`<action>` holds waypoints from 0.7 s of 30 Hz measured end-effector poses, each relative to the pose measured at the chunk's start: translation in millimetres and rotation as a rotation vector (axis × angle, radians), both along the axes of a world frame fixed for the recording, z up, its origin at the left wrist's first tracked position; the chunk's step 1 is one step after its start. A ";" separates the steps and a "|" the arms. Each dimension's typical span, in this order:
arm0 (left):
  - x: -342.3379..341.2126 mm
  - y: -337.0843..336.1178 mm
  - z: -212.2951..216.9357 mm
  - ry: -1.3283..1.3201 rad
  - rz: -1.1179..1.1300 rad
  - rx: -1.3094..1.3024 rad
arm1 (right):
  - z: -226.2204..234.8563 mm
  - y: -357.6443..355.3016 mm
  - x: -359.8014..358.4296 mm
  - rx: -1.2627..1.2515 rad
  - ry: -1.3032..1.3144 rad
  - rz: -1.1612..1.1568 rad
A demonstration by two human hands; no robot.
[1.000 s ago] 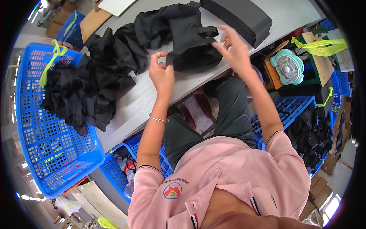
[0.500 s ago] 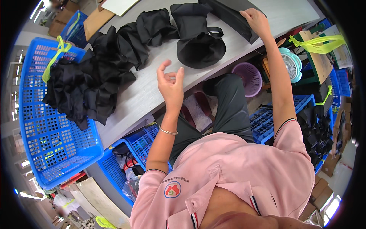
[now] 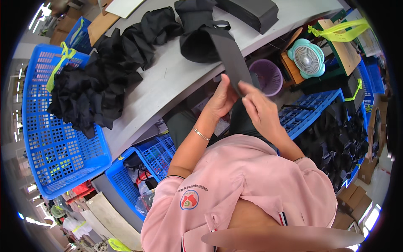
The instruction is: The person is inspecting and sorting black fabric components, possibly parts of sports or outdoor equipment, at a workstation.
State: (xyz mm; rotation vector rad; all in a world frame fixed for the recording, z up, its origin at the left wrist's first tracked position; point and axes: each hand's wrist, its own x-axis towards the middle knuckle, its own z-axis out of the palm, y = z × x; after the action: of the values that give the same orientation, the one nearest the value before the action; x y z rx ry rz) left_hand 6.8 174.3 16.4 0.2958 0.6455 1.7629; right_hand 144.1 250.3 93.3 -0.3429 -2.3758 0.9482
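Note:
A long, flat black strip (image 3: 228, 54) slants from the table's edge down to my two hands. My right hand (image 3: 261, 111) pinches its near end, slightly blurred. At the strip's left side, my left hand (image 3: 221, 101) has its thumb raised and its fingers curled around the near end, partly hidden. Behind the strip, a black fabric pouch (image 3: 195, 46) with a round opening and a small loop stands on the grey table (image 3: 161, 86). Farther back lies a stack of dark flat strips (image 3: 254, 14).
Crumpled black fabric pieces (image 3: 90, 90) run along the table's left side and into a blue basket (image 3: 67, 168). To the right are a purple bin (image 3: 266, 77), a turquoise fan (image 3: 308, 59) and a blue crate (image 3: 312, 113) by more black pieces (image 3: 331, 143).
My right hand has come back from the stack toward my body, bringing a black strip. My left hand has moved right and nearer to meet it at the strip's end.

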 end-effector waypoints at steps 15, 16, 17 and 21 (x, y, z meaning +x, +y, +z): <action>4.1 -51.3 18.2 -0.099 0.330 -0.104 | -25.3 -14.6 36.5 -0.208 -0.102 -0.100; 4.4 -52.7 21.1 -0.082 0.320 -0.112 | -25.8 -15.0 33.6 -0.155 -0.105 -0.081; 4.8 -53.4 23.8 -0.069 0.323 -0.143 | -26.3 -14.4 31.7 -0.370 -0.206 -0.026; 2.6 -45.2 27.1 0.276 0.364 -0.160 | -37.7 -10.4 19.9 -0.800 -0.231 0.159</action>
State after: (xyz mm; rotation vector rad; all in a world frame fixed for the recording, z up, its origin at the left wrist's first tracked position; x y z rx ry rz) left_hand 9.4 129.1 43.5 0.3293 1.0884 2.0185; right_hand 164.0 239.9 55.5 -0.5843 -2.1283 2.0155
